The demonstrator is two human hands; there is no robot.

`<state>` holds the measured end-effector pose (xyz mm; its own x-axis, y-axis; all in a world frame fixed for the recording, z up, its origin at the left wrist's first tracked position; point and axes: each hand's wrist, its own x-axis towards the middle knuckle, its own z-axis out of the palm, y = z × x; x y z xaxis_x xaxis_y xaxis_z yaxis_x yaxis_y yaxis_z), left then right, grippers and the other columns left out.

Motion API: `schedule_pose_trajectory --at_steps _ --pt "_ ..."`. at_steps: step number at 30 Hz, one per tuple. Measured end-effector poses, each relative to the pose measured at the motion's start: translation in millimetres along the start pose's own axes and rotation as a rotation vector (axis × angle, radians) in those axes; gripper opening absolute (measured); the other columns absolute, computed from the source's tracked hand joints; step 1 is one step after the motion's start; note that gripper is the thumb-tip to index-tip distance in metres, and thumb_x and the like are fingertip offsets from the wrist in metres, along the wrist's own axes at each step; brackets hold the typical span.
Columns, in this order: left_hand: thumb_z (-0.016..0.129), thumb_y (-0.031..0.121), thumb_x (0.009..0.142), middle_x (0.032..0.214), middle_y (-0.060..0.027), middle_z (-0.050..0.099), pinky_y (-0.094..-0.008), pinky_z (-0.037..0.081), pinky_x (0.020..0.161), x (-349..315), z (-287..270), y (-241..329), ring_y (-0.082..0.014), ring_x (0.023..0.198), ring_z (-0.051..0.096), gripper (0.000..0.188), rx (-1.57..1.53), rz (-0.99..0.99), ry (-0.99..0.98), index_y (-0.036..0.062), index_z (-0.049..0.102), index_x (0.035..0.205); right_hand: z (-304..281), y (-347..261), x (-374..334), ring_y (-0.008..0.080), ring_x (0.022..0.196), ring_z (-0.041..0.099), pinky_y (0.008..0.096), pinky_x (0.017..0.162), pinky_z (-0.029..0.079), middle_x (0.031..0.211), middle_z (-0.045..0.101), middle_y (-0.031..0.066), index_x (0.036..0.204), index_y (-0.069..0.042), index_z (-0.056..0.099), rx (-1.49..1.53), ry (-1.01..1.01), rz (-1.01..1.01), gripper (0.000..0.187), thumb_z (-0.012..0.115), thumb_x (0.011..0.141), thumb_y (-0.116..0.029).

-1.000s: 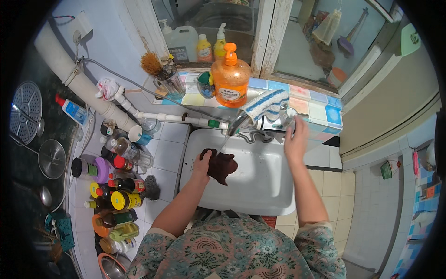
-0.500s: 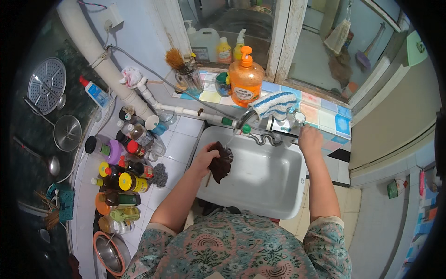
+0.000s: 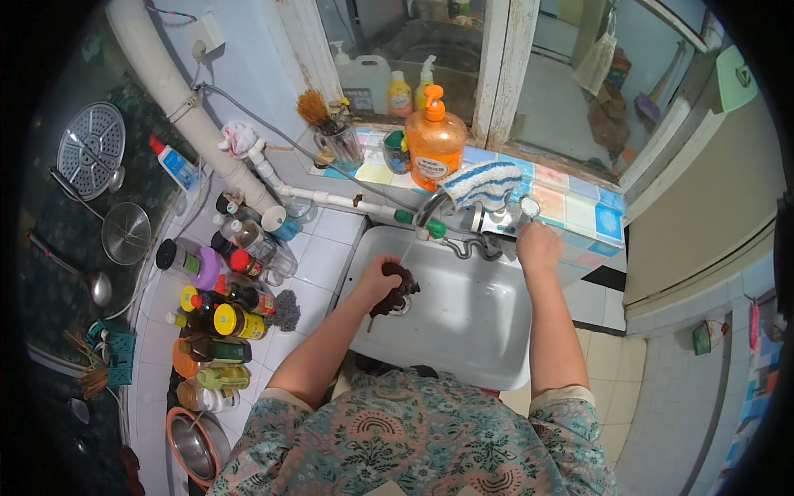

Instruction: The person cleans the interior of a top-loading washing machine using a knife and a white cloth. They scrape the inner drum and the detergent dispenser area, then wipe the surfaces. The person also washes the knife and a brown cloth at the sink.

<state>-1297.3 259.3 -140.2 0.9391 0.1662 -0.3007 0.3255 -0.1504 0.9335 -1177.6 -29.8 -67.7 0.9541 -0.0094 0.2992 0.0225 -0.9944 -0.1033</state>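
1. You are standing at a white sink (image 3: pixel 488 331), and your left hand (image 3: pixel 376 281) is gripping a dark brown cloth (image 3: pixel 397 293) low in the basin, just above the drain. Your fingers are clenched round it, and a tail of it is hanging down toward the drain.

2. Your right hand (image 3: pixel 538 246) is resting at the tap (image 3: pixel 442 217) fittings on the sink's back rim. Its fingers are curled over something there; whether they are grasping a handle or only touching it cannot be told.

3. A thin stream of water appears to be falling from the spout toward the cloth. Judged from this, the rinsing is under way, not finished: the cloth is in your grip under the water, not wrung out or set aside.

4. The cloth is looking limp, wet and crumpled. The sink is smooth, glossy and rectangular with rounded corners.

5. A blue-and-white striped rag (image 3: pixel 484 183), thick and ribbed, is draping over the tap body. An orange pump bottle (image 3: pixel 434 140) of translucent plastic is standing on the coloured tile sill behind it.

6. On the white tiled worktop (image 3: pixel 327 248) to your left, a crowd of bottles and jars (image 3: pixel 219 289) is standing close together, with a steel bowl (image 3: pixel 194 442) nearer to you.
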Motion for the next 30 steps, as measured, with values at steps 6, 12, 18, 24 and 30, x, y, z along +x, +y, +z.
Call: schedule_pose_trajectory --at_steps 6,12,18,24,30 --pt "0.056 0.003 0.069 0.099 -0.0087 0.058 -0.0308 0.048 0.078 -2 7 8 -0.0190 0.089 0.057 0.039 0.055 0.008 -0.015 0.0062 0.054 0.108 4 -10 4 0.0281 0.071 0.066 0.0367 0.063 0.052 0.075 0.066 0.0140 0.072 -0.005 0.066 -0.009 -0.031 0.033 0.017 0.053 0.077 -0.013" --pt "0.051 -0.001 0.069 0.098 -0.0056 0.058 -0.0290 0.047 0.080 -14 14 32 -0.0159 0.090 0.055 0.037 -0.047 0.051 -0.077 0.0059 0.055 0.105 4 -4 -3 0.0280 0.069 0.066 0.0367 0.063 0.052 0.073 0.066 0.0147 0.071 -0.005 0.066 0.058 0.030 0.053 0.016 0.053 0.077 -0.013" --pt "0.050 -0.003 0.070 0.096 -0.0046 0.058 -0.0283 0.047 0.079 -14 17 31 -0.0143 0.089 0.055 0.036 -0.098 0.095 -0.111 0.0058 0.055 0.104 2 -15 4 0.0332 0.079 0.064 0.0417 0.071 0.050 0.081 0.066 0.0171 0.076 -0.002 0.068 0.092 -0.071 0.106 0.022 0.053 0.081 -0.019" --pt "0.049 -0.004 0.069 0.096 -0.0049 0.058 -0.0284 0.047 0.079 -20 22 39 -0.0148 0.088 0.056 0.036 -0.082 0.081 -0.139 0.0055 0.055 0.103 8 -14 7 0.0305 0.078 0.065 0.0396 0.070 0.051 0.081 0.067 0.0155 0.077 -0.003 0.067 0.092 -0.081 0.072 0.020 0.053 0.080 -0.016" --pt "0.049 -0.004 0.069 0.096 -0.0050 0.058 -0.0285 0.047 0.080 -22 21 41 -0.0149 0.089 0.055 0.035 -0.113 0.087 -0.169 0.0054 0.056 0.103 14 -6 3 0.0301 0.075 0.065 0.0393 0.067 0.051 0.079 0.067 0.0149 0.076 -0.004 0.066 0.107 -0.022 0.016 0.015 0.054 0.078 -0.013"
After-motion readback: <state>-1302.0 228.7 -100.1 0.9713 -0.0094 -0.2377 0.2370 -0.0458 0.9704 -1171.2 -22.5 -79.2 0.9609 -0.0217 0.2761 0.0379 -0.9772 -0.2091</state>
